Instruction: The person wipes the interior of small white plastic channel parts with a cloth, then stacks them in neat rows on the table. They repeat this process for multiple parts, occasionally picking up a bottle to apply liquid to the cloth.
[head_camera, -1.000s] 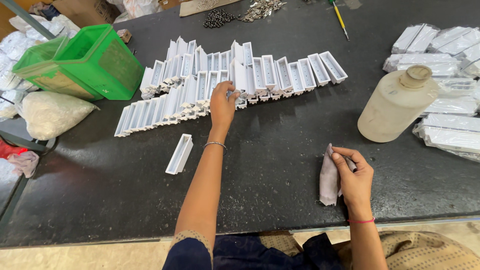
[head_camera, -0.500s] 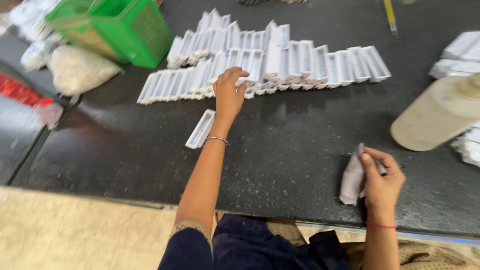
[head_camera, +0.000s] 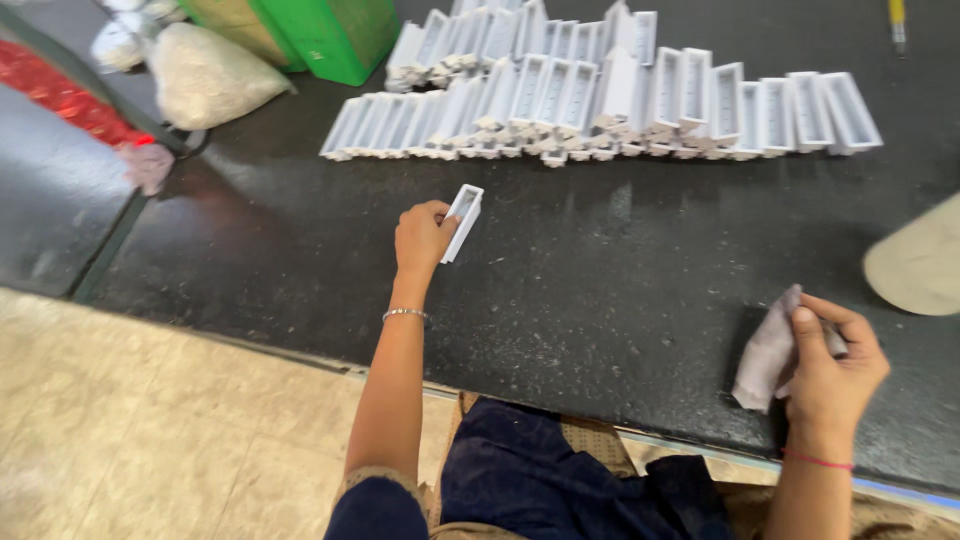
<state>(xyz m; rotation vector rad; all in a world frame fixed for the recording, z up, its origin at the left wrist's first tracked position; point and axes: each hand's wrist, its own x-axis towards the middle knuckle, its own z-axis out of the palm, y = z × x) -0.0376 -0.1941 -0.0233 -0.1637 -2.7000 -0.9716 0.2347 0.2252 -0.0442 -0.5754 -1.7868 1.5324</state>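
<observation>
While the left hand (head_camera: 422, 236) is closing its grip around one end of a single white plastic channel (head_camera: 462, 222), the piece is sitting on the dark worktop (head_camera: 620, 270), just in front of the long row of matching white channels (head_camera: 600, 105) and apart from it. Fingers are pinching the near end of the channel, with its open side facing up and its far end pointing toward the row. Well to the right of the channel, the right hand (head_camera: 828, 365) is pinching a crumpled pale cloth (head_camera: 768, 350) against the worktop, thumb pressed on top. A green bin (head_camera: 320, 30) and a filled white sack (head_camera: 205, 75) are standing left of the row, and the rounded edge of a cream container (head_camera: 915, 265) is showing at the right of the cloth.

Judging by its thin walls, the channel is looking light and stiff, a hollow trough that would flex little but might crack if squeezed hard across its open side. Its smooth plastic is probably a bit slippery, so holding it across the two long walls near one end, as the left hand is doing, seems the surest place.
</observation>
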